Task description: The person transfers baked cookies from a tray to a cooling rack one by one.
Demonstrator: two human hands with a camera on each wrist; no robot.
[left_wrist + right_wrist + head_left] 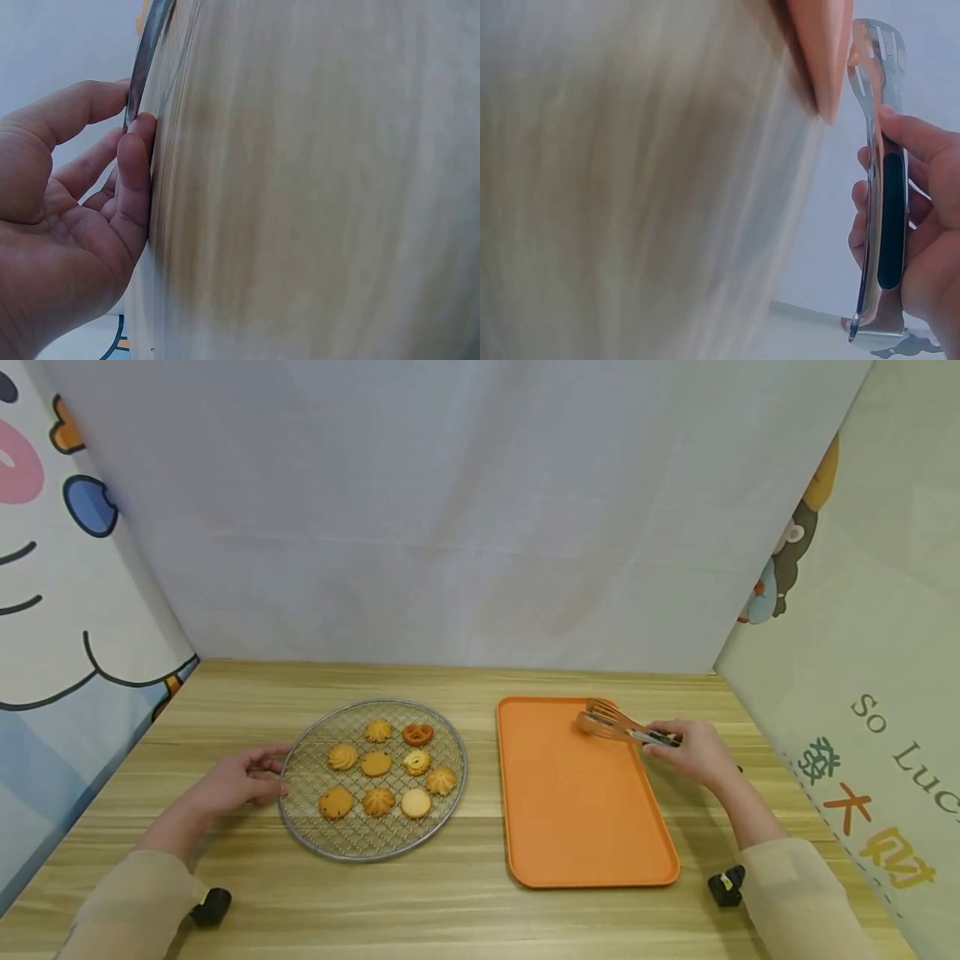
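Observation:
My left hand (238, 779) pinches the left edge of a round wire mesh rack (311, 831); in the left wrist view the thumb and fingertips meet at its metal rim (142, 67). Several cookies (376, 764) of different shapes lie spread on the mesh, with a pretzel (417, 734) near the far right. Slotted metal tongs (603, 722) with black grips are held in my right hand (696, 752). Their heads point left, above the far right corner of an orange tray (585, 810). In the right wrist view the tongs' arms (877, 187) stand slightly apart, with nothing between the heads.
Rack and tray sit side by side on a wood-grain table (420, 910), with a narrow strip of table between them. A pale cloth (450, 527) hangs behind the table. Printed cartoon panels stand at the left (82, 610) and right.

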